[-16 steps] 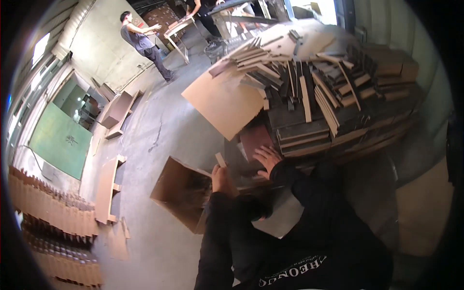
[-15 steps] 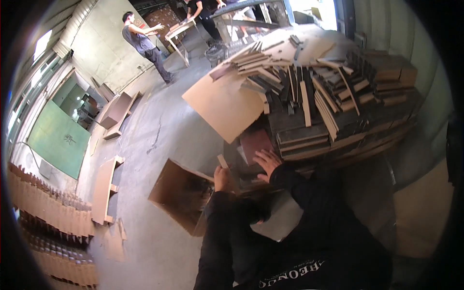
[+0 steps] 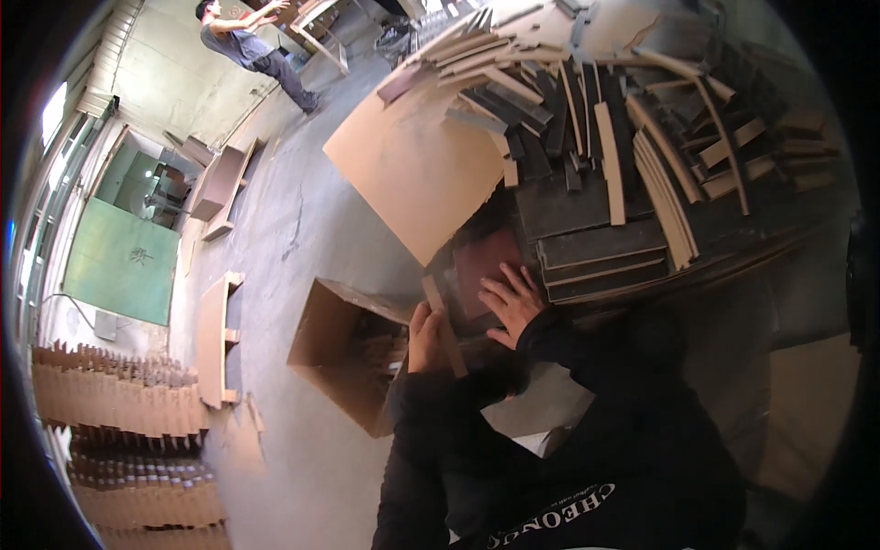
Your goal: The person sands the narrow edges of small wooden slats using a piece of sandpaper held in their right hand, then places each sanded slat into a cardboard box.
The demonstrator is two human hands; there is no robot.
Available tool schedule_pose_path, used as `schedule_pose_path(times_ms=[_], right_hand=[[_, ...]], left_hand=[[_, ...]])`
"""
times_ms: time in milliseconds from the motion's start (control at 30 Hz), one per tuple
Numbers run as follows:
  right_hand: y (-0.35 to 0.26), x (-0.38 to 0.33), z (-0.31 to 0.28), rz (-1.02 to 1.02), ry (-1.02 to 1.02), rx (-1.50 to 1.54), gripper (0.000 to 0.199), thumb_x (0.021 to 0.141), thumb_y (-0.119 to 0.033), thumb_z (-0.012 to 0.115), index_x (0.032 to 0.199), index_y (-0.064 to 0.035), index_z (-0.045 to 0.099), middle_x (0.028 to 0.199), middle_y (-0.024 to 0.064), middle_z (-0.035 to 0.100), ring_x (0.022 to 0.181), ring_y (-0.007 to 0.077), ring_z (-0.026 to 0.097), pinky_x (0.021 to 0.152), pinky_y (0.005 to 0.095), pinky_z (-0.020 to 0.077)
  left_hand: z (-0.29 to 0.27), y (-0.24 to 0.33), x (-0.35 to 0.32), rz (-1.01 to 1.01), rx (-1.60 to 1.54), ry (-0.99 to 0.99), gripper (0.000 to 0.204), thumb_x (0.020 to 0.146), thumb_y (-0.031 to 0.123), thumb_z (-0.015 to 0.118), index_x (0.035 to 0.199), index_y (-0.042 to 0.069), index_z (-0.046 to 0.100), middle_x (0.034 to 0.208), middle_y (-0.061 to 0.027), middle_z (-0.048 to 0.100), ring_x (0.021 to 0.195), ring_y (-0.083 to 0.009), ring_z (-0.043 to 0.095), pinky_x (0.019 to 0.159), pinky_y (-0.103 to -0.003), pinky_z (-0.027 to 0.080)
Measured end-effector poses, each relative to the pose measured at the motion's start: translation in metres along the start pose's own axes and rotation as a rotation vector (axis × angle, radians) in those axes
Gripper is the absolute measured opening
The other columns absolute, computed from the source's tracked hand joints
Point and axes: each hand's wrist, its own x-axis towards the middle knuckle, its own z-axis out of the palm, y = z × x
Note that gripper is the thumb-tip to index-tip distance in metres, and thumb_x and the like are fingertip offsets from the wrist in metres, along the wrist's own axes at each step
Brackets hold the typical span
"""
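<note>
The left hand (image 3: 424,341) grips a strip (image 3: 447,333) slanting toward eleven o'clock, with a box (image 3: 316,344) at that hand's nine o'clock, while the right hand (image 3: 513,306), spread wide, lies over a red board (image 3: 483,263).

On the right of the green panel (image 3: 119,261) you have grey floor (image 3: 339,229), marked by a dark crack (image 3: 295,240). Bright windows (image 3: 57,115) run along the panel's left, and a pale, stained wall (image 3: 170,69) rises above it. Well beyond the panel, up and right, stands what looks like a table (image 3: 310,15), cropped.
</note>
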Motion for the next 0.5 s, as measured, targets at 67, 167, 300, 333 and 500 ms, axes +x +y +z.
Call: schedule_pose_path(times_ms=[67, 167, 300, 333, 500], right_hand=[[0.002, 0.001, 0.001, 0.034, -0.012, 0.027, 0.057, 0.068, -0.034, 0.066, 0.115, -0.0083, 0.048, 0.129, 0.0074, 0.033, 0.124, 0.0335, 0.020, 0.102, 0.0480, 0.0160], [-0.001, 0.007, 0.006, -0.044, -0.025, 0.067, 0.050, 0.066, -0.029, 0.067, 0.112, -0.0141, 0.051, 0.122, 0.0028, 0.042, 0.122, 0.0266, 0.027, 0.102, 0.0480, 0.0167], [0.000, 0.004, 0.020, -0.080, 0.044, 0.078, 0.042, 0.067, -0.024, 0.066, 0.108, -0.0169, 0.055, 0.117, 0.0004, 0.047, 0.119, 0.0217, 0.033, 0.101, 0.0474, 0.0173], [0.002, 0.004, 0.022, -0.064, 0.051, 0.083, 0.041, 0.067, -0.023, 0.065, 0.107, -0.0166, 0.056, 0.117, 0.0009, 0.047, 0.118, 0.0218, 0.034, 0.101, 0.0472, 0.0174], [0.010, 0.000, 0.024, -0.004, 0.130, 0.089, 0.029, 0.072, -0.018, 0.055, 0.100, -0.0120, 0.057, 0.116, 0.0066, 0.046, 0.117, 0.0229, 0.035, 0.102, 0.0446, 0.0187]], left_hand=[[0.004, -0.001, 0.004, -0.028, 0.027, 0.037, 0.021, 0.081, 0.005, 0.037, 0.097, 0.003, 0.051, 0.078, 0.0004, 0.051, 0.067, -0.0068, 0.043, 0.059, -0.019, 0.035], [-0.001, 0.002, 0.003, -0.030, 0.050, 0.092, 0.021, 0.082, 0.006, 0.038, 0.097, 0.003, 0.051, 0.079, -0.0001, 0.052, 0.067, -0.0078, 0.045, 0.060, -0.019, 0.036], [-0.002, 0.009, -0.003, -0.071, -0.018, 0.061, 0.032, 0.083, 0.005, 0.040, 0.115, -0.002, 0.045, 0.105, -0.0069, 0.054, 0.092, -0.0151, 0.052, 0.081, -0.025, 0.040], [0.003, 0.013, -0.004, -0.072, -0.002, 0.061, 0.033, 0.083, 0.004, 0.040, 0.115, -0.002, 0.045, 0.106, -0.0073, 0.053, 0.091, -0.0154, 0.052, 0.081, -0.025, 0.040], [0.045, 0.033, -0.013, 0.335, 0.904, 0.176, 0.023, 0.080, 0.008, 0.047, 0.100, -0.003, 0.054, 0.084, -0.0118, 0.057, 0.075, -0.0185, 0.054, 0.069, -0.027, 0.042]])
